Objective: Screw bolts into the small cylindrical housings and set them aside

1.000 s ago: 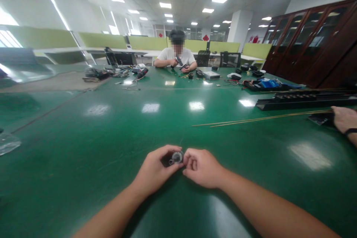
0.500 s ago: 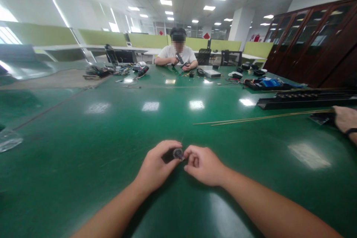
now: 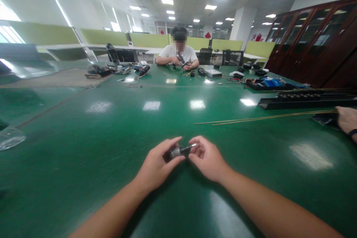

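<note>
My left hand (image 3: 156, 161) holds a small cylindrical metal part (image 3: 176, 151) between thumb and fingers. The part has a grey barrel, a dark coiled or threaded section like a spring, and a thin bright silver tip pointing right and slightly up. Its left end is hidden inside my left hand. My right hand (image 3: 209, 160) is close by on the right, fingers curled and thumb apart from the index finger, with the silver tip reaching in between them. I see no firm grip there. Both hands are just above the green table (image 3: 111, 193).
Two thin brass-coloured rods (image 3: 251, 119) lead to another person's hand (image 3: 347, 119) at the right edge. Black rails (image 3: 304, 100) lie behind them. A seated person (image 3: 178, 54) handles a tool across the table. Clear plastic (image 3: 11, 139) lies at left.
The metal part has turned from pointing its end toward me to lying sideways, tip to the right. My right hand has moved slightly up and its thumb and fingers have spread.
</note>
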Demonstrator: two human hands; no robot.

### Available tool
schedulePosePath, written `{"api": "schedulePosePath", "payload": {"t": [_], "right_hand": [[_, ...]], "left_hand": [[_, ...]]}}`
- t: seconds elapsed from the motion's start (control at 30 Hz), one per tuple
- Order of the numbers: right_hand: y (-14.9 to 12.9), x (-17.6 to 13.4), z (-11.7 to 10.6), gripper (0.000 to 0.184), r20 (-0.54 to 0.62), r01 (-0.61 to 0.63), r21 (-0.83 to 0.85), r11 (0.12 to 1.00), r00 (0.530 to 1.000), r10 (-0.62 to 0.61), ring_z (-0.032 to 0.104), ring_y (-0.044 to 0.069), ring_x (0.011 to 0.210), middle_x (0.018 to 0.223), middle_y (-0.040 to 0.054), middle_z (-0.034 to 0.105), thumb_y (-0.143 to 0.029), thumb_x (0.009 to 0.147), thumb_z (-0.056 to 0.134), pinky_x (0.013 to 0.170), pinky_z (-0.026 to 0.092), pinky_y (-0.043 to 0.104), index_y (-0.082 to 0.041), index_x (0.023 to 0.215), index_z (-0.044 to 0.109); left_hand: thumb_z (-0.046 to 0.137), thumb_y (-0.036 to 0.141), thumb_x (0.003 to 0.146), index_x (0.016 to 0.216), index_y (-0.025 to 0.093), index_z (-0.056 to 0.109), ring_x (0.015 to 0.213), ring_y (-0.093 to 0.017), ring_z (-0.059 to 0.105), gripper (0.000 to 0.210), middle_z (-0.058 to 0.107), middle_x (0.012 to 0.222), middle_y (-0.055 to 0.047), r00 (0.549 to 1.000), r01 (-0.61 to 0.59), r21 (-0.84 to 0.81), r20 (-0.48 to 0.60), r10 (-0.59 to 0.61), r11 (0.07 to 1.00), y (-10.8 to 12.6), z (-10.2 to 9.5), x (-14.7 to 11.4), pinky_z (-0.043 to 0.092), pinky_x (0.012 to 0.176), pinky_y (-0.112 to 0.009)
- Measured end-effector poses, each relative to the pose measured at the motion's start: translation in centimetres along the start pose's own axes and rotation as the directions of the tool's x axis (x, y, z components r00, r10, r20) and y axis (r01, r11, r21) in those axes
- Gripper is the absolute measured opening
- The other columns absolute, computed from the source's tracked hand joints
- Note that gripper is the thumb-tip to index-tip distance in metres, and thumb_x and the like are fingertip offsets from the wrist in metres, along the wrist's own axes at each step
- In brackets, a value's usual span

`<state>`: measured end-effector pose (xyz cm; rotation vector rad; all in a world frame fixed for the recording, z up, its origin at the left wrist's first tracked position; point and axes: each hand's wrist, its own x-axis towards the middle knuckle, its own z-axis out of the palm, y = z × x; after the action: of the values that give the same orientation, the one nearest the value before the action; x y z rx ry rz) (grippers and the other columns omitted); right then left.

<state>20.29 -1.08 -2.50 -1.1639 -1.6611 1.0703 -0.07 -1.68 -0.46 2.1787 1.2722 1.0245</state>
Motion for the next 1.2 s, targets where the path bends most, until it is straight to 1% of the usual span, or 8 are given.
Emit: {"api": "schedulePosePath", "payload": {"t": [0.07,0.17,0.37,0.6,0.83,1.0,1.2], "right_hand": [[0.03,-0.07,-0.02,0.032,0.014,-0.006,-0.031,1.0,1.0,0.006,0.055,0.01,0.059,0.078,-0.0019,0.064,-0.015,0.077,0.063,0.057,0.044,0.021,-0.02,0.108,0.059],[0.0,-0.12,-0.05,0.032,0.028,-0.009,-0.055,0.998,1.0,0.01,0.055,0.01,0.058,0.078,-0.0019,0.066,-0.016,0.077,0.063,0.057,0.044,0.022,-0.022,0.109,0.06],[-0.14,-0.03,-0.02,0.026,0.032,0.021,-0.03,0.999,0.999,-0.02,0.062,0.013,0.068,0.087,0.0012,0.069,-0.016,0.076,0.063,0.065,0.049,0.024,-0.02,0.102,0.064],[-0.45,-0.07,0.02,0.02,0.049,0.038,0.027,0.999,0.998,-0.04,0.066,0.016,0.077,0.089,0.0026,0.071,-0.015,0.075,0.064,0.073,0.052,0.027,-0.019,0.095,0.067],[-0.57,0.01,-0.07,0.017,0.055,0.047,-0.01,0.999,0.997,-0.046,0.068,0.017,0.081,0.09,0.0029,0.073,-0.017,0.076,0.066,0.076,0.053,0.028,-0.019,0.092,0.071],[-0.6,0.03,-0.21,0.016,0.064,0.036,-0.004,0.999,0.997,-0.036,0.069,0.018,0.081,0.09,0.0034,0.075,-0.018,0.077,0.067,0.076,0.054,0.028,-0.018,0.091,0.073],[-0.46,0.17,-0.24,0.015,0.072,0.013,0.031,0.999,0.997,-0.015,0.069,0.017,0.078,0.088,0.0036,0.075,-0.019,0.077,0.066,0.075,0.054,0.028,-0.017,0.09,0.073]], "left_hand": [[0.072,0.032,0.082,0.124,0.025,0.062,0.097,-0.02,0.066,0.044,0.07,0.108,-0.004,1.0,0.018,-0.008,-0.023,-0.019,1.0,-0.1,0.03,-0.06,0.052,0.091,-0.032],[0.074,0.032,0.08,0.114,0.024,0.065,0.095,-0.02,0.067,0.036,0.071,0.105,-0.003,0.999,0.036,-0.022,-0.024,-0.036,0.999,-0.14,0.1,-0.05,0.053,0.088,-0.032],[0.072,0.031,0.082,0.104,0.023,0.067,0.09,-0.019,0.066,0.024,0.07,0.098,-0.003,1.0,0.006,-0.039,0.009,-0.005,0.999,0.06,0.06,0.12,0.052,0.082,-0.03],[0.071,0.031,0.083,0.101,0.022,0.069,0.09,-0.019,0.065,0.02,0.07,0.097,-0.004,0.999,-0.029,-0.042,0.023,0.03,0.999,0.39,-0.09,0.13,0.052,0.081,-0.03],[0.072,0.033,0.082,0.101,0.022,0.069,0.089,-0.019,0.066,0.022,0.071,0.098,-0.004,0.999,-0.03,-0.052,0.041,0.032,0.998,0.27,0.01,0.07,0.052,0.081,-0.03],[0.073,0.035,0.082,0.101,0.023,0.07,0.088,-0.018,0.067,0.022,0.072,0.097,-0.003,0.999,-0.01,-0.033,0.039,0.011,0.999,0.33,0.06,0.1,0.052,0.081,-0.028],[0.073,0.035,0.082,0.101,0.024,0.071,0.089,-0.018,0.068,0.022,0.073,0.097,-0.002,1.0,0.021,-0.013,0.01,-0.021,1.0,-0.02,0.15,0.06,0.053,0.081,-0.028]]}}
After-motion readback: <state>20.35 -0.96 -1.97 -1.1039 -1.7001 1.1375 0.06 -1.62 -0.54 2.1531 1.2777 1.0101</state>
